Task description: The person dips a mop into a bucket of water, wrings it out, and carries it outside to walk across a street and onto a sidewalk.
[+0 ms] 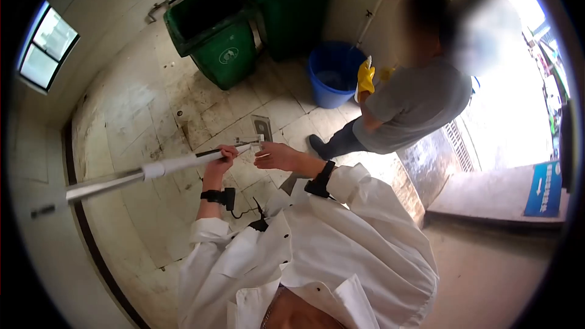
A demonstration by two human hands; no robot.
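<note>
My left hand [226, 153] is wrapped round a long pole [173, 164] with a white sleeve and a metallic section. The pole slants off to the left and its dark tip is blurred. At its near end sits a small white bracket-like fitting [255, 141], whose exact kind I cannot make out. My right hand [277, 157] is closed at this fitting, thumb and fingers beside it. Both wrists wear black straps with small dark devices.
Two green wheeled bins [222, 55] stand at the back wall, beside a blue bucket [332, 94] with a stick in it. A person in a grey shirt [420, 106] and yellow gloves stands at the right, near a ledge with a blue sign [542, 189]. The tiled floor is stained.
</note>
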